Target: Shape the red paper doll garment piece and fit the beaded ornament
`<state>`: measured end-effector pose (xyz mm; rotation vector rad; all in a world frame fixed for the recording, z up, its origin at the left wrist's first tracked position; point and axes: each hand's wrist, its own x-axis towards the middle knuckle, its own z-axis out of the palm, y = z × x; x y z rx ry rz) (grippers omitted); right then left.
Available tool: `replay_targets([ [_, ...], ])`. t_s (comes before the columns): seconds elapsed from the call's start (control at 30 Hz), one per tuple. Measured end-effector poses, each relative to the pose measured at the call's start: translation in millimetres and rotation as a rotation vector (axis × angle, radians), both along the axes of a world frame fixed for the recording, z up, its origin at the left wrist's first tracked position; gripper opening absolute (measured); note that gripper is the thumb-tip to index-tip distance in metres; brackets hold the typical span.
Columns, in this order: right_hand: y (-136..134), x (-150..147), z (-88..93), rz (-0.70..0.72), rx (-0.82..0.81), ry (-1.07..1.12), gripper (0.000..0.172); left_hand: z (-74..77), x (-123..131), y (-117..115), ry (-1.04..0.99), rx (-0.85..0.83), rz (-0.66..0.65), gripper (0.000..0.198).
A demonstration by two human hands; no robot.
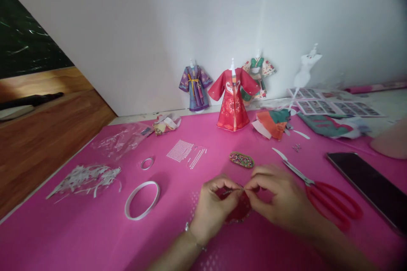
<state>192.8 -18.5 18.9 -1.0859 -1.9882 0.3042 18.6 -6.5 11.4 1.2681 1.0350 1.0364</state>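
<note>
My left hand [211, 205] and my right hand [275, 192] meet in front of me, each closed in a pinch with the fingertips almost touching. Between them is a small red fabric piece [240, 208] with tiny pale beads or gems along its edge. Both hands pinch at its upper edge; the fingers hide much of it, and any smaller item in the fingertips is too small to make out. Just beyond lies an oval case [241, 159] with multicoloured speckles. Red-handled scissors [330, 203] rest to the right of my right hand, blades pointing away.
Doll-sized robes in purple [195, 89], red [233, 101] and green-white [258, 74] stand on forms by the wall. Left are tape rolls [142, 200] [147, 163], a gem sheet [180, 151] and paper scraps [85, 180]. A phone [365, 186] lies right, fabric pieces [275, 123] behind.
</note>
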Motion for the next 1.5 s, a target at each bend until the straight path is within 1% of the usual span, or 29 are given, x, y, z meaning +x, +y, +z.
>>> replay_targets([
  [0.23,0.2,0.4,-1.5,-0.018,-0.002,0.008,0.017,0.2,-0.2,0.9,-0.099,-0.079,-0.026,0.011],
  [0.4,1.0,1.8,-1.7,-0.015,-0.015,0.001,0.016,-2.7,-1.4,2.3,-0.110,-0.169,-0.024,0.016],
  [0.6,1.4,1.9,-0.8,-0.044,0.001,0.008,0.016,-5.6,-1.4,4.1,-0.110,-0.187,-0.007,0.020],
  [0.93,1.7,2.8,-0.6,-0.052,-0.043,0.048,0.013,-8.3,-2.9,4.7,-0.149,-0.218,-0.001,0.024],
  [1.03,1.4,2.8,1.8,-0.042,-0.135,0.122,0.013,-8.8,-2.6,5.7,-0.153,-0.224,0.004,0.027],
  [1.17,2.2,5.5,6.6,-0.039,-0.318,0.325,0.015,-11.4,-2.0,7.0,-0.173,-0.227,0.019,0.028],
  [1.27,5.0,9.7,5.8,-0.048,-0.360,0.491,0.012,-13.0,-2.2,6.7,-0.202,-0.240,0.021,0.028],
  [1.37,8.6,12.9,0.3,-0.038,-0.401,0.608,0.010,-13.3,-3.2,5.9,-0.224,-0.252,0.013,0.029],
  [1.43,10.5,13.0,-4.1,-0.011,-0.459,0.641,0.014,-13.4,-4.0,5.8,-0.239,-0.247,0.010,0.029],
  [1.5,11.7,11.1,-7.4,0.033,-0.517,0.642,0.024,-13.5,-4.6,6.2,-0.254,-0.235,0.004,0.029],
])
